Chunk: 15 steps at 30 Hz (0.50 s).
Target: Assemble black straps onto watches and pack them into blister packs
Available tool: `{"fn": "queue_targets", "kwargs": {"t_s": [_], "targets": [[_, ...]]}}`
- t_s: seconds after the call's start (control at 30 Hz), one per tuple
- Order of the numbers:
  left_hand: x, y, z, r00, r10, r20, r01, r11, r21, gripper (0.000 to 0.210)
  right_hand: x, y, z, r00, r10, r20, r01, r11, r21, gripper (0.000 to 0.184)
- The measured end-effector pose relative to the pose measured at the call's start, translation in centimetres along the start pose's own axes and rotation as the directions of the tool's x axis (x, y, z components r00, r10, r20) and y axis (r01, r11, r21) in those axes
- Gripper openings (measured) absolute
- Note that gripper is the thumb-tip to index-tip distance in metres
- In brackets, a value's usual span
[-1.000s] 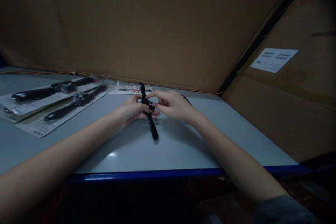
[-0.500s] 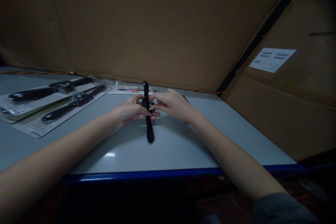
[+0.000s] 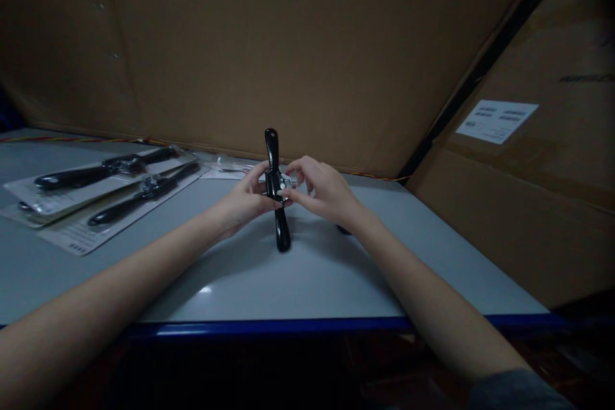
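A black spokeshave (image 3: 283,230) stands near upright over the table, one handle up and one down. My left hand (image 3: 245,202) is closed around its middle from the left, with fingers and thumb at the body. From the right, my right hand (image 3: 327,191) pinches at the silver metal part (image 3: 284,184) on the spokeshave's body. Its thumb presses on that part and its forefinger is curled behind. A small dark object (image 3: 344,229) lies on the table, mostly hidden by my right hand.
Several carded black spokeshaves (image 3: 120,202) in clear plastic lie at the left of the grey table (image 3: 298,288). A clear plastic package (image 3: 223,166) lies behind my left hand. Cardboard walls (image 3: 240,45) rise at the back and right, with twisted wires (image 3: 72,139) along the back edge.
The spokeshave has turned so its silver part shows more. My right fingers have shifted and opened a little around that part. The view has also moved slightly.
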<state>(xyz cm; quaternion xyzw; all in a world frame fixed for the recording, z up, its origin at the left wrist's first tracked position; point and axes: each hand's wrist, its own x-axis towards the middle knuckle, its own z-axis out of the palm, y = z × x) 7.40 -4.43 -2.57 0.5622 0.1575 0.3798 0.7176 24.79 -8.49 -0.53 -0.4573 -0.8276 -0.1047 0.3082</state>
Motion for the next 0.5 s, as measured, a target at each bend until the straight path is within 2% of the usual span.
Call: {"fn": "queue_targets", "kwargs": {"t_s": [0.07,0.13,0.27,0.4,0.5], "targets": [[0.0,0.06,-0.01,1.0,0.017,0.024,-0.019,0.998,0.055,0.064,-0.04,-0.07,-0.32,0.997,-0.076,-0.007,0.076,0.996,-0.043,0.03],[-0.03,0.22,0.04,0.998,0.027,0.053,-0.033,0.993,0.114,0.063,-0.09,0.09,-0.38,0.996,-0.091,-0.011,0.091,0.996,-0.015,0.031],[-0.07,0.37,0.09,0.997,0.041,0.065,-0.052,0.983,0.174,0.063,-0.17,0.53,-0.14,1.0,-0.001,-0.023,0.004,0.993,0.117,0.037],[0.07,-0.09,-0.06,0.994,0.081,0.067,-0.093,0.974,0.207,0.062,-0.13,0.45,-0.07,0.999,0.04,0.037,-0.044,0.993,0.112,0.033],[0.08,-0.43,-0.06,0.997,0.058,0.048,-0.066,0.979,0.192,0.054,-0.08,0.26,0.01,0.996,0.071,0.062,-0.08,0.984,0.158,0.031]]}}
